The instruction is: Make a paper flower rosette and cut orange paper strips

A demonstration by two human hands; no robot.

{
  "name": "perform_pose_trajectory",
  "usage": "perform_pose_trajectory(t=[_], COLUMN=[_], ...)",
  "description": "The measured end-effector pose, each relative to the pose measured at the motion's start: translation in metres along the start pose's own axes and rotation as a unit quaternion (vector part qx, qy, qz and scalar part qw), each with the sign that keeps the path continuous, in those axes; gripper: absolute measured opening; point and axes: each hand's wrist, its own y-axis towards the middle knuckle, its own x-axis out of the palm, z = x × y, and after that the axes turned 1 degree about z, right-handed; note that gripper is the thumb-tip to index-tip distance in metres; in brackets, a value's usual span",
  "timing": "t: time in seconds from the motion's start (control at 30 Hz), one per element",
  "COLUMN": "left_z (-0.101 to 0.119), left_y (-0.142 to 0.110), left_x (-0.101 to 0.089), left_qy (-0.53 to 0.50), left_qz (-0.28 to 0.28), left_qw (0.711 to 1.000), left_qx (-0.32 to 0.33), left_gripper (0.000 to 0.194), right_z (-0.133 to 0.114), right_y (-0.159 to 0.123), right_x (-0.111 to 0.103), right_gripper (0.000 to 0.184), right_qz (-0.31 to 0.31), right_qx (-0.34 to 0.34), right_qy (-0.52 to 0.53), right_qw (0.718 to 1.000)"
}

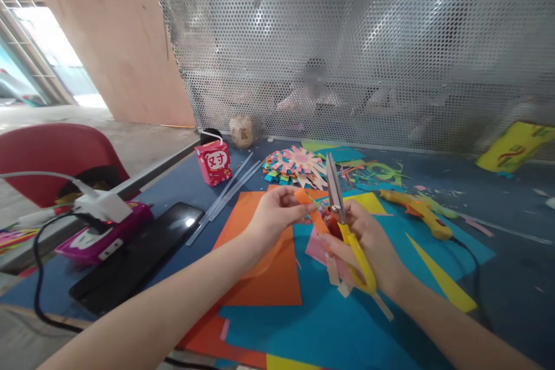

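Pinched in my left hand (281, 208) is the upper end of a narrow orange paper strip (318, 221). My right hand (368, 237) is closed around scissors (362, 260) with yellow handles, their blades pointing up and looking closed. The fingers of that hand also touch the strip's lower end. Below the hands lie an orange sheet (264, 274), a large blue sheet (329, 324) and a piece of pink paper (318, 251). Pale paper strips (333, 270) show beneath my right hand. Something red behind the scissors is mostly hidden.
Fringed paper flowers (299, 162) are piled at the back, beside paper scraps (385, 173). A yellow glue gun (418, 214) lies right. Clear glue sticks (229, 191), a pink drink carton (214, 163), a phone (139, 254) and a purple power strip (117, 231) are left. A perforated metal screen (347, 40) stands behind.
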Motion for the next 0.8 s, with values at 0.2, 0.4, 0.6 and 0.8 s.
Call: perform_pose_trajectory(t=[0.2, 0.4, 0.6, 0.8], left_z=[0.002, 0.005, 0.004, 0.006], left_y=[0.0, -0.003, -0.011, -0.009], left_x=[-0.005, -0.011, -0.007, -0.01], left_qy=[-0.037, -0.029, 0.009, -0.001], left_qz=[0.028, 0.018, -0.065, -0.033], left_qw=[0.999, 0.999, 0.992, 0.998], left_qx=[-0.009, -0.034, -0.106, -0.06], left_gripper=[0.029, 0.02, 0.025, 0.038], right_z=[0.009, 0.01, 0.008, 0.006], right_y=[0.001, 0.002, 0.001, -0.002], right_x=[-0.005, -0.006, -0.005, -0.001], right_gripper=[0.032, 0.039, 0.032, 0.032], right_qz=[-0.011, 0.0, 0.021, 0.036], right_qx=[0.011, 0.028, -0.005, -0.038], right_qy=[0.011, 0.043, -0.016, -0.065], right_qw=[1.0, 0.999, 1.0, 0.997])
